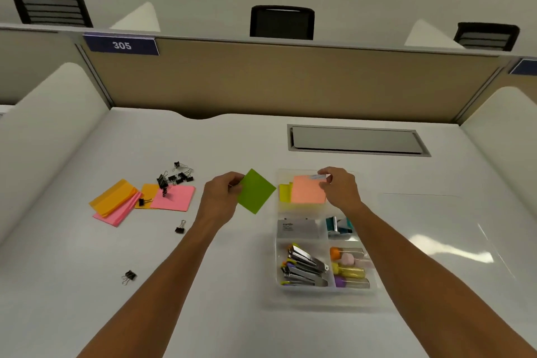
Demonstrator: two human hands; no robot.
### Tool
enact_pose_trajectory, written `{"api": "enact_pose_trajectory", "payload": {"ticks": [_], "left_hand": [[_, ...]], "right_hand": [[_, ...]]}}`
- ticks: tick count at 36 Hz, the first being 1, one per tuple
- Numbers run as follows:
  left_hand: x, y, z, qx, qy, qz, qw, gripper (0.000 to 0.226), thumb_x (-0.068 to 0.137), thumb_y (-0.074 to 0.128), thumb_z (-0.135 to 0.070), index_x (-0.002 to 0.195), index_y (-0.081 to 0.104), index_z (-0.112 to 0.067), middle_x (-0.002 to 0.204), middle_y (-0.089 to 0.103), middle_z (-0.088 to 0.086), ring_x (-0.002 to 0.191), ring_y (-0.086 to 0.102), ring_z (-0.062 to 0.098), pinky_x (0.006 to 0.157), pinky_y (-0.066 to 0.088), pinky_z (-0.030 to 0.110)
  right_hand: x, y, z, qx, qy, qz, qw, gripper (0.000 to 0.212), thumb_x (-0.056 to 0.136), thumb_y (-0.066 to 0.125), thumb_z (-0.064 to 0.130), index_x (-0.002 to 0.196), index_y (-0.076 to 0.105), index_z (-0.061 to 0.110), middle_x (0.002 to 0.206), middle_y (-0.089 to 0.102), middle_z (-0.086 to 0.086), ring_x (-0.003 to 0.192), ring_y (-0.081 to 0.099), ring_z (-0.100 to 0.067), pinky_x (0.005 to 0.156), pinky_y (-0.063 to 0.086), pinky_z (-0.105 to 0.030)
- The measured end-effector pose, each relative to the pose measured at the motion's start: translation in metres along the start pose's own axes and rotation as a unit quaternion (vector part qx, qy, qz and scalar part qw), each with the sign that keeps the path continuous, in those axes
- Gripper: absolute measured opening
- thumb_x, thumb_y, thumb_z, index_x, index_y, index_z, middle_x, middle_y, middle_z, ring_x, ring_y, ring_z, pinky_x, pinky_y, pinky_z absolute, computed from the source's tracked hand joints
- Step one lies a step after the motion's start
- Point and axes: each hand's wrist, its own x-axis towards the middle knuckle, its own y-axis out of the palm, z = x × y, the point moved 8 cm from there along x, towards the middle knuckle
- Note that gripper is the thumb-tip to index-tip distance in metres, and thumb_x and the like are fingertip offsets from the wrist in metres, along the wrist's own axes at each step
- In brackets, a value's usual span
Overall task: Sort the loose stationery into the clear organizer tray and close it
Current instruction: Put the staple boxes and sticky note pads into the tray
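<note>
Head view, from near to far. Closest, one black binder clip (129,276) alone on the white desk (72,314). In the clear organizer tray (276,264), near compartments with staplers (305,266) and coloured tubes (350,269). Further, second lone clip (180,227). Left hand (222,197) closed on green sticky pad (255,191) — pinched at its left corner, just left of the tray. Right hand (338,186) over the far compartment, fingertips pinched on the top corner of the salmon pad (308,189), yellow pads (284,192) beside. Far left — orange and pink pads (116,202), heap of clips (174,176). Right of tray, clear lid (450,241) flat on the desk.
</note>
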Motion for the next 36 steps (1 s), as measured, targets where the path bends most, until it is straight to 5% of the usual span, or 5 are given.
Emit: {"api": "enact_pose_trajectory", "payload": {"ticks": [7,15,24,32,36], "left_hand": [[0.018,0.024,-0.024,0.009,0.025,0.018,0.999,0.020,0.092,0.056,-0.006,0.107,0.069,-0.013,0.097,0.068,0.000,0.091,0.061,0.013,0.069,0.039,0.009],[0.037,0.053,-0.041,0.022,0.030,0.051,0.998,0.018,0.094,0.054,-0.009,0.104,0.068,-0.015,0.097,0.067,0.002,0.089,0.060,0.016,0.076,0.049,0.029],[0.073,0.121,-0.053,0.131,0.054,0.125,0.982,0.020,0.097,0.052,-0.015,0.111,0.067,-0.020,0.112,0.065,0.005,0.091,0.056,0.016,0.065,0.044,0.022],[0.092,0.174,-0.042,0.256,0.064,0.200,0.944,0.028,0.091,0.053,-0.006,0.110,0.068,-0.019,0.113,0.065,0.008,0.094,0.063,0.025,0.079,0.057,0.039],[0.091,0.185,-0.031,0.316,0.089,0.212,0.920,0.032,0.089,0.048,0.000,0.109,0.069,-0.016,0.108,0.065,0.009,0.088,0.064,0.028,0.074,0.055,0.035]], "right_hand": [[0.007,0.017,0.010,-0.050,-0.020,0.033,0.998,0.037,0.090,0.067,0.010,0.126,0.064,0.013,0.123,0.067,-0.012,0.106,0.063,-0.027,0.085,0.050,-0.029],[0.004,0.033,0.014,-0.183,-0.091,0.064,0.977,0.028,0.095,0.060,0.014,0.122,0.062,0.014,0.119,0.065,-0.008,0.108,0.059,-0.024,0.086,0.044,-0.029],[-0.003,0.002,-0.006,-0.108,-0.041,-0.020,0.993,0.026,0.099,0.057,0.022,0.124,0.062,0.022,0.129,0.060,-0.001,0.114,0.058,-0.020,0.094,0.046,-0.031],[-0.015,-0.029,-0.025,-0.062,-0.021,-0.054,0.996,0.027,0.098,0.058,0.025,0.124,0.063,0.023,0.129,0.062,0.000,0.113,0.061,-0.019,0.095,0.048,-0.033],[-0.021,-0.039,-0.030,-0.044,-0.025,-0.066,0.997,0.027,0.098,0.059,0.026,0.124,0.064,0.023,0.128,0.064,0.002,0.111,0.062,-0.017,0.096,0.048,-0.031]]}}
